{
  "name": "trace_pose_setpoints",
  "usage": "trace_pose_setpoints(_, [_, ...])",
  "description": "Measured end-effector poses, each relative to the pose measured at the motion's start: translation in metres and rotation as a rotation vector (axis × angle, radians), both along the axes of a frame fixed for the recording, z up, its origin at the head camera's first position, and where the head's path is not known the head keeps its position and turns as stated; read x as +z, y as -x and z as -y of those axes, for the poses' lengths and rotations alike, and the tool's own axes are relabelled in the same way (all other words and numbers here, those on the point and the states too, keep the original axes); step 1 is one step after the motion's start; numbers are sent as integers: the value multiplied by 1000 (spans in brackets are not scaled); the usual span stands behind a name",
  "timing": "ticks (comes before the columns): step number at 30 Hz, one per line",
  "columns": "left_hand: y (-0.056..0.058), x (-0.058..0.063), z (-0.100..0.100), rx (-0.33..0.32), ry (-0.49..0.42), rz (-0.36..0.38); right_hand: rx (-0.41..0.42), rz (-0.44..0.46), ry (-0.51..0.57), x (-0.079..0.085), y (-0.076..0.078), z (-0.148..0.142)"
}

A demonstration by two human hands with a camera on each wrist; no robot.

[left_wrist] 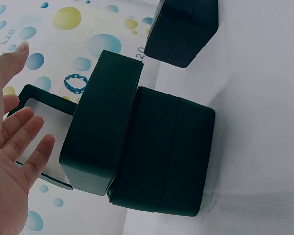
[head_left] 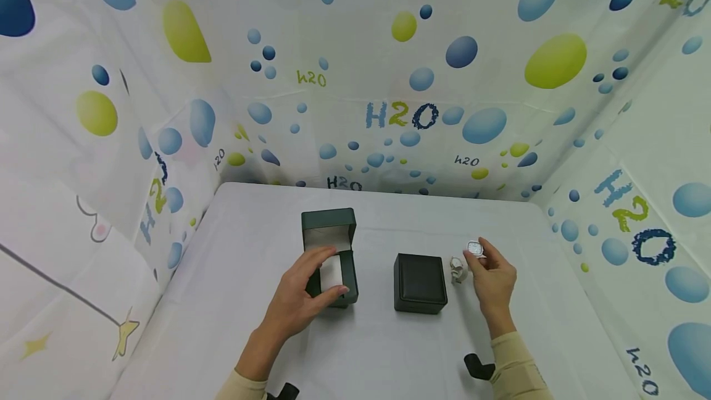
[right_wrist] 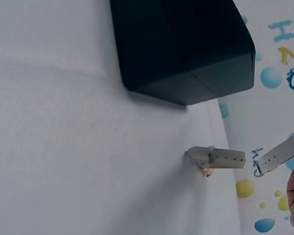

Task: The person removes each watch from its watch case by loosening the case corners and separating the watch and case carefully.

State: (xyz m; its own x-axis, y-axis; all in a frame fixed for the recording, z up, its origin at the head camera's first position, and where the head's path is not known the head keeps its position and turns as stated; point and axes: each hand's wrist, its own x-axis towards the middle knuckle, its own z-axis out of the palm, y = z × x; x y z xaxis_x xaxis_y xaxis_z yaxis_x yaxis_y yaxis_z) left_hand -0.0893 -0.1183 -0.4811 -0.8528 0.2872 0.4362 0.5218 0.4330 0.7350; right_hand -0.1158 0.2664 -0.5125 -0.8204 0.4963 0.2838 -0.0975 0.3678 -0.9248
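Observation:
My left hand (head_left: 300, 298) is over an open green watch box (head_left: 349, 270), fingers and thumb spread. Inside the box a white cushion (head_left: 331, 273) shows between thumb and fingers. In the left wrist view the fingers stand beside the raised lid; whether they touch the box I cannot tell. My right hand (head_left: 495, 279) pinches a white-faced wristwatch (head_left: 474, 248) above the table, its pale strap (right_wrist: 281, 154) showing in the right wrist view. A second wristwatch (head_left: 458, 269) with a light strap lies on the table, left of that hand. A closed dark box (head_left: 420, 283) stands between the hands.
A white cloth covers the table (head_left: 250, 221). White curtains (head_left: 344, 73) with blue and green dots surround it at the back and both sides. Black wrist mounts (head_left: 479, 367) stick out near both sleeves.

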Motion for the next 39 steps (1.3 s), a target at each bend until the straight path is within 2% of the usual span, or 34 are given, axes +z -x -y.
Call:
trace_pose_setpoints(3, [0, -1, 0, 3, 6, 2, -30, 17, -1, -16, 4, -9])
trace_pose_setpoints(10, [-1, -1, 0, 4, 5, 3, -62, 51, 37, -28, 2, -17])
trace_pose_setpoints(19, [-1, -1, 1, 3, 3, 4, -78, 131, 34, -35, -1, -19])
trace_pose_setpoints(39, [1, 0, 0, 9, 17, 3, -69, 182, 62, -47, 0, -22])
